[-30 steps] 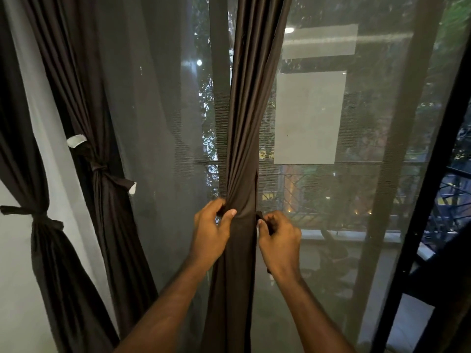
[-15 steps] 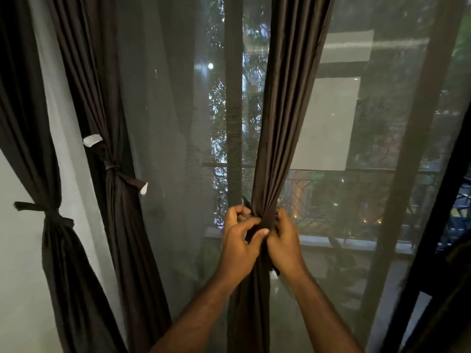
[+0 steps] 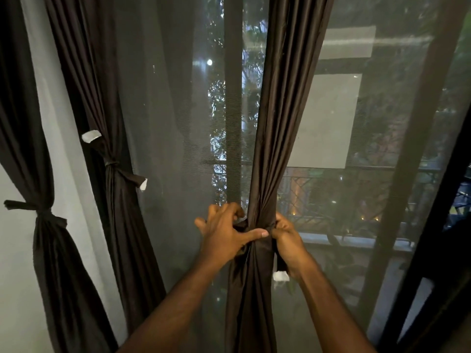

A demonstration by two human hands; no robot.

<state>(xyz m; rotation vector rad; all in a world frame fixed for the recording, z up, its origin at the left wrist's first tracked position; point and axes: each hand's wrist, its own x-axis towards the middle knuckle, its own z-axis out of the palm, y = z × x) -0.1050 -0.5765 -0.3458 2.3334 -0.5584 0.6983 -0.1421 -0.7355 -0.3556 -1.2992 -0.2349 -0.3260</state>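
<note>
Where the dark curtain [image 3: 285, 110] is gathered just below the centre of the frame, I have my left hand [image 3: 226, 238] curled against its left side, thumb laid across the front, pinching the tie strap [image 3: 255, 226]. My right hand [image 3: 288, 242] grips the strap on the right side, its white-tipped end hanging by my wrist. Another tied curtain [image 3: 119, 212] hangs at left of frame.

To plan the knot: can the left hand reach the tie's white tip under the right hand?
Probably yes. The white tip hangs free beside the curtain, below the right hand gripping the tie; the left hand only has to cross the curtain.
</note>
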